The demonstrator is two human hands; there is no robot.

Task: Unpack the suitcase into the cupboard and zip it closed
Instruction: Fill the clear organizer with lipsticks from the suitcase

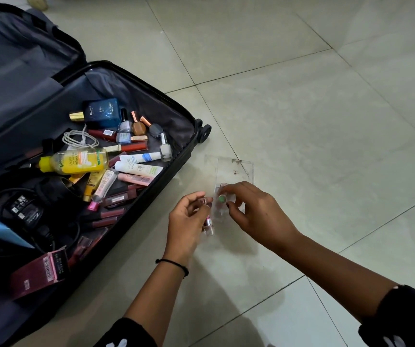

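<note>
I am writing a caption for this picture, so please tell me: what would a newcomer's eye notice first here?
The open black suitcase at the left draws the eye, strewn with cosmetics, above all a yellow bottle and a blue box. On the tiled floor to its right, the left hand holds a lipstick while the right hand pinches a small green-topped item at a clear case.

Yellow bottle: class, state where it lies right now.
The yellow bottle lies on its side at the left of the head view, inside the open suitcase, just below the white cable and left of the white tubes.
</note>
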